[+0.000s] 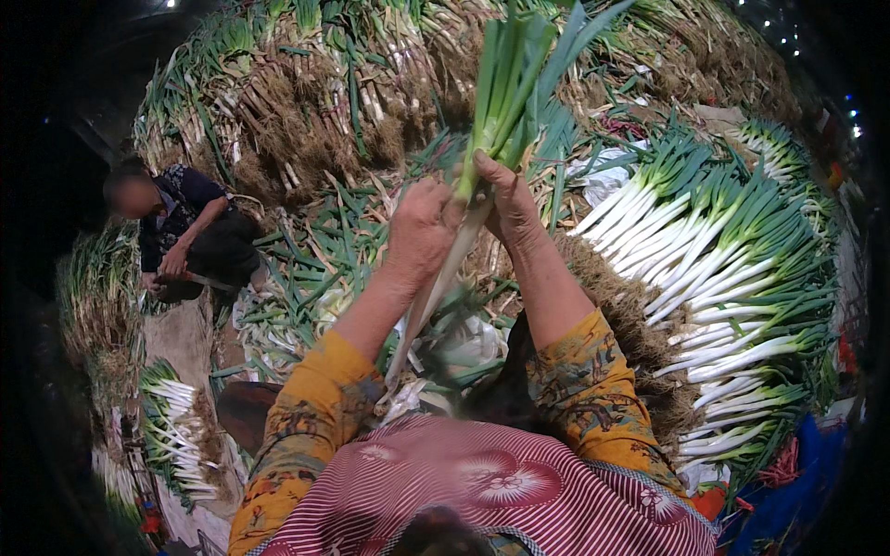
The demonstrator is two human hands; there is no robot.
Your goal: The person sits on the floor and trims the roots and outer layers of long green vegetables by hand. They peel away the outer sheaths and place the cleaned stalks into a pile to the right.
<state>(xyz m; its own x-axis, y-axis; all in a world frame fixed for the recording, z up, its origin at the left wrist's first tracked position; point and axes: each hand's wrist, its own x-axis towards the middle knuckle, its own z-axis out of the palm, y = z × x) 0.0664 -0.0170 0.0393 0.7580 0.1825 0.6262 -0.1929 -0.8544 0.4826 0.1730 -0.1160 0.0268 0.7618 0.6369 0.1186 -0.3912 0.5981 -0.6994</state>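
Note:
Both of my hands are on one large green onion stalk (pixel 452 260), held up in front of me. Its green leaves point away from me and its pale lower end slants down towards my left sleeve. My left hand (pixel 424 226) grips the stalk where white turns to green, fingers curled. My right hand (pixel 507 198) holds it from the other side, thumb on the base of the leaves. The root end lies low, near my lap. Beneath my hands, stripped green leaves (pixel 327 257) and pale peelings cover the ground.
Cleaned white-stemmed onions (pixel 723 278) lie in a long row at the right, a smaller pile (pixel 181 438) at the lower left. Uncleaned, rooty onions (pixel 299 104) are heaped across the back. Another person (pixel 195 229) sits at the left, holding what looks like a blade.

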